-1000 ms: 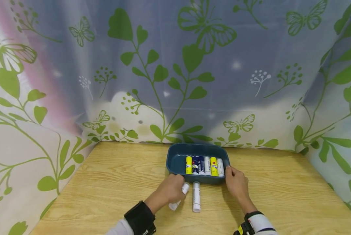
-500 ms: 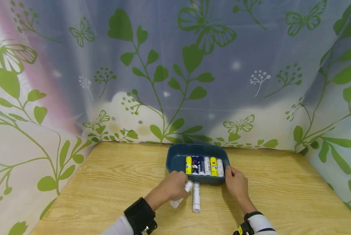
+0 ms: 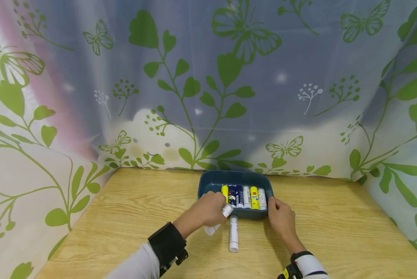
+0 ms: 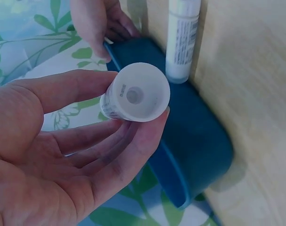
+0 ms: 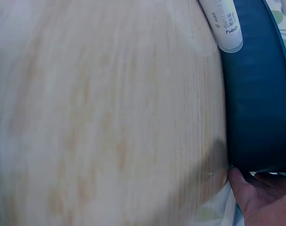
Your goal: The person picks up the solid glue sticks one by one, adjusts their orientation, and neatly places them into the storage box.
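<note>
In my left hand [image 3: 212, 209] a white glue stick [image 4: 139, 92] is pinched between thumb and fingers, its round end facing the left wrist camera. That hand is above the near left edge of a dark blue tray [image 3: 208, 179]. My right hand [image 3: 281, 217] holds the tray's near right corner. Inside the tray several glue sticks lie side by side: a yellow one [image 3: 255, 197], a dark blue one [image 3: 239, 196] and a white one [image 3: 262, 199] among them. The leftmost yellow stick [image 3: 224, 190] is partly covered by my left hand. Another white glue stick [image 3: 233, 234] lies on the table before the tray.
A wooden table [image 3: 142, 205] carries the tray near its back edge. Behind and at both sides hangs a curtain [image 3: 194, 97] printed with green leaves and butterflies. The tray's left part, beside the row of sticks, shows bare floor at its back.
My left hand has lifted the white glue stick up and forward from the table to the tray's near edge. The right hand and tray stay in place.
</note>
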A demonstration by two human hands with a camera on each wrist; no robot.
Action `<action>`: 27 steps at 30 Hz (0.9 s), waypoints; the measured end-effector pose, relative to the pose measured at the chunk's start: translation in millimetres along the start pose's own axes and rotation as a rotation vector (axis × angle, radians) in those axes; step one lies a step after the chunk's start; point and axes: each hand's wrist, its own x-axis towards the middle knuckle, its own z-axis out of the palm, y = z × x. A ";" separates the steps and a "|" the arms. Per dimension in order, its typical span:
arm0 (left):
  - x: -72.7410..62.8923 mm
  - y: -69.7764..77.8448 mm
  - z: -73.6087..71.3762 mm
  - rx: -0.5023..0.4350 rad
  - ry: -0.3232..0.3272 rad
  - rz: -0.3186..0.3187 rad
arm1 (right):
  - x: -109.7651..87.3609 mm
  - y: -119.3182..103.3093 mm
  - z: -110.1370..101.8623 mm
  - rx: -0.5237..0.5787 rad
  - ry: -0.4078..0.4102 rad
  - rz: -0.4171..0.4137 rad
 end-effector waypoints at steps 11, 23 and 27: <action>15.2 -2.4 -17.9 -0.018 0.050 -0.004 | -0.8 -0.6 0.6 0.010 -0.002 -0.001; 39.9 -8.5 -26.0 -0.065 0.113 -0.031 | -1.5 -0.6 1.0 0.004 0.003 -0.007; 51.8 -11.3 -23.7 -0.071 0.140 -0.072 | -1.7 -0.4 -0.7 0.002 0.003 -0.009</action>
